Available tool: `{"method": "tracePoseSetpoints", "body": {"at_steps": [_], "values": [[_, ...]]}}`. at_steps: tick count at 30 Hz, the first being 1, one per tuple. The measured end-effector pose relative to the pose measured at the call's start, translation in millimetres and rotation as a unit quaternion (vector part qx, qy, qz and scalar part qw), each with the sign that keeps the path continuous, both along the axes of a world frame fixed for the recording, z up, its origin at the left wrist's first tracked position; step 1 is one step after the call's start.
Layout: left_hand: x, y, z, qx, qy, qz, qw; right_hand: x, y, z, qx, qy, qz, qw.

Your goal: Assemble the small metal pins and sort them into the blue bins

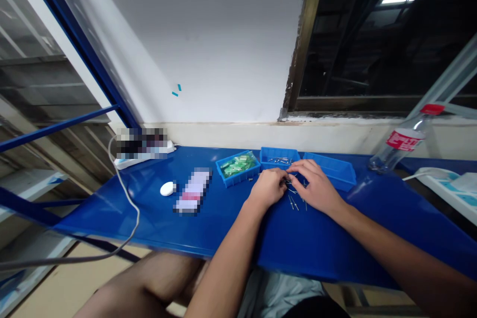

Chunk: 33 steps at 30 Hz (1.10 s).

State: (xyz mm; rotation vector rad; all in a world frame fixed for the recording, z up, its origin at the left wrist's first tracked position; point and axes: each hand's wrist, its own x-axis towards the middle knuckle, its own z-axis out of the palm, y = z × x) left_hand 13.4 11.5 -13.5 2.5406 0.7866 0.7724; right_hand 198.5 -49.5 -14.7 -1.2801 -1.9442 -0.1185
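Head view, single entry. We log our left hand [269, 186] and right hand [315, 186] meeting on the blue table [305, 243], fingertips drawn together over small metal pins [294, 202]. They seem to pinch one between them, though it is too small to be sure. The pins are thin, silvery, scattered loose just beside the hands, within easy reach. Behind sit three blue trays: one with green parts [238, 165], one with pins [279, 158], one [330, 169] partly hidden. A water bottle [400, 144] stands right.

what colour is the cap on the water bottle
Red, seen in the head view: the bottle cap at the table's right end.
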Motion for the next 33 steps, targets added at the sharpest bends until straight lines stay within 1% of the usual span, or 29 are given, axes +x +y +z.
{"method": "tracePoseSetpoints", "body": {"at_steps": [2,6,9,12,16,20,23,26,30,33], "values": [[-0.2,0.4,0.0,-0.002,-0.021,0.008,1.0,0.5,0.4,0.4,0.002,-0.003,0.003,1.0],[0.2,-0.8,3.7,-0.02,-0.078,0.041,0.996,1.6,1.8,0.9,0.002,-0.002,-0.011,1.0],[1.3,-2.8,8.1,-0.054,-0.138,0.042,0.988,2.6,2.9,1.0,-0.008,0.014,-0.016,1.0],[2.6,-4.1,11.1,-0.101,-0.194,0.036,0.975,3.5,3.4,0.7,-0.028,0.05,-0.03,0.998],[3.3,-3.5,11.0,-0.149,-0.257,0.037,0.954,3.2,2.2,2.0,-0.067,0.117,-0.045,0.99],[2.8,-2.1,9.8,-0.197,-0.3,0.034,0.933,1.1,1.0,4.2,-0.093,0.166,-0.039,0.981],[2.8,-1.6,9.3,-0.244,-0.318,0.025,0.916,0.8,2.0,2.9,-0.123,0.232,-0.009,0.965],[3.1,-1.4,8.5,-0.262,-0.31,0.019,0.914,1.5,3.4,-0.1,-0.133,0.27,0.01,0.954],[3.6,-2.8,8.4,-0.238,-0.292,-0.001,0.926,1.0,3.7,-2.1,-0.12,0.268,-0.004,0.956],[4.1,-6.0,10.9,-0.231,-0.282,-0.015,0.931,-0.2,2.3,0.4,-0.099,0.237,-0.011,0.966]]}}
